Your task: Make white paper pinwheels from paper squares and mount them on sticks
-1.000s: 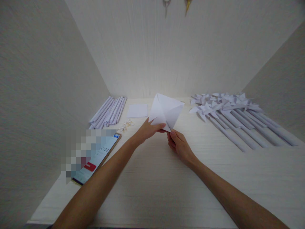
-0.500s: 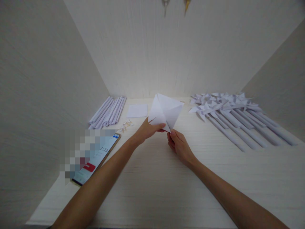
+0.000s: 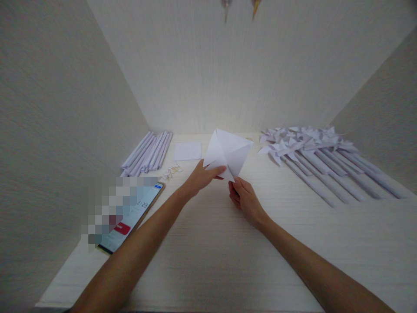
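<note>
A creased white paper square (image 3: 227, 152) is held up above the middle of the pale wooden table (image 3: 211, 243). My left hand (image 3: 200, 179) pinches its lower left edge between thumb and fingers. My right hand (image 3: 243, 198) grips the paper's bottom corner from below. The paper tilts back, showing diagonal fold lines.
Rolled white paper sticks (image 3: 148, 152) lie at the back left beside a flat white sheet (image 3: 188, 151) and small pins (image 3: 171, 171). Finished paper pinwheels on sticks (image 3: 319, 156) fill the right. A phone (image 3: 130, 217) lies at the left. Walls close in on three sides.
Almost nothing has moved. My left thumb has shifted slightly along the paper's lower edge; the phone's timer has advanced from 2:22 to 2:23.
</note>
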Tool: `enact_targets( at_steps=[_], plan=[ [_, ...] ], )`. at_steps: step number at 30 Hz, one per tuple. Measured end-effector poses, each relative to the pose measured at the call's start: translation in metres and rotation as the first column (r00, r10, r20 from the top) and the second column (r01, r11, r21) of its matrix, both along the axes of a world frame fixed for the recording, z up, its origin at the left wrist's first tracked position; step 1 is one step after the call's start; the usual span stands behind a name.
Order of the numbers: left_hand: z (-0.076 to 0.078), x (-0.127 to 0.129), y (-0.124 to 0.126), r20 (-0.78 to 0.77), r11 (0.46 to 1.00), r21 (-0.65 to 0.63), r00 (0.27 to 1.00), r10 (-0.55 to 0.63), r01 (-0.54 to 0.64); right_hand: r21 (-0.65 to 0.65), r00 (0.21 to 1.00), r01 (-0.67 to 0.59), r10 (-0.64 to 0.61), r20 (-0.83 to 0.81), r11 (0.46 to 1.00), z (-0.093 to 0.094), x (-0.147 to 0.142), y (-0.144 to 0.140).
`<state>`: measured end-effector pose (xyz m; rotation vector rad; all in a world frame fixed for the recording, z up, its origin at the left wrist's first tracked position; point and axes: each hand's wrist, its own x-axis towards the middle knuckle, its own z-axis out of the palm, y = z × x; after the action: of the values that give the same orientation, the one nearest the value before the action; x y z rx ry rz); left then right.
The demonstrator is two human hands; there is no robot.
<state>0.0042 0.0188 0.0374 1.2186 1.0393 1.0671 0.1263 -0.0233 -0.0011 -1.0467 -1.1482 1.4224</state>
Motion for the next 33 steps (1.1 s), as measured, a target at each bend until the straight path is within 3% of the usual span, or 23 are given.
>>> enact_targets(
  at_steps=[15, 33],
  plan=[
    [-0.0081, 0.0016, -0.0002, -0.018, 1.0, 0.019, 1.0, -0.017, 0.017, -0.057, 0.999, 0.031, -0.033, -0.032, 0.998, 0.0028, -0.001, 0.0001],
    [-0.0087, 0.0027, 0.0005, -0.04, 0.999, 0.0, 0.999, -0.035, 0.035, -0.037, 0.998, 0.045, -0.047, -0.036, 0.998, 0.0, -0.0009, 0.0024]
  ],
)
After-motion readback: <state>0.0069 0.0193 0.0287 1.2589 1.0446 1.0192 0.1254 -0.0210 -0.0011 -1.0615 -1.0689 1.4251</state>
